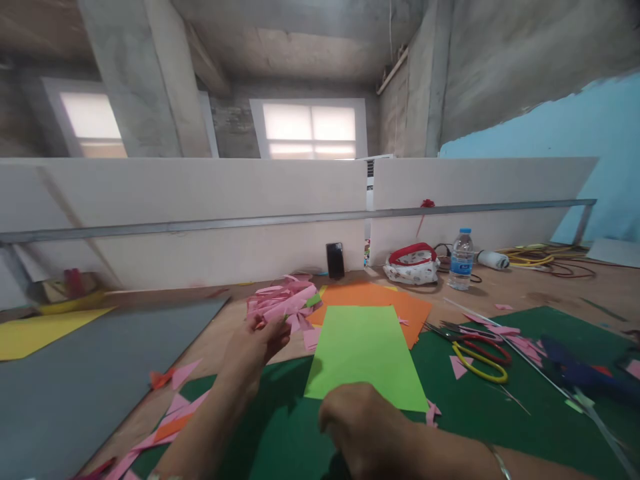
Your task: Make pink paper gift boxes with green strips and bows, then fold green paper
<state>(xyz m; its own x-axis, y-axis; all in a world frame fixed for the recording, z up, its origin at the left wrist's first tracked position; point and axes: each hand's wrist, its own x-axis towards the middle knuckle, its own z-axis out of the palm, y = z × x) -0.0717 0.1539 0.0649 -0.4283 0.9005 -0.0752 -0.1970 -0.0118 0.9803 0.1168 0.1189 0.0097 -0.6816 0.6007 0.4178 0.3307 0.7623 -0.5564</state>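
Beyond the green sheet (365,353), scissors (475,347) lie right; hands' grip cannot be told.

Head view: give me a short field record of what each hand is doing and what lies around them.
left hand: reaching out, fingers on the pile of folded pink paper pieces; grip unclear
right hand: curled at the near edge of the light green paper sheet; fingers hidden
under the green sheet: orange paper sheet behind it, dark green cutting mat below
right of the sheet: red-handled and yellow-handled scissors
far edge: clear plastic water bottle, black phone stood upright
left side: grey board, pink paper scraps
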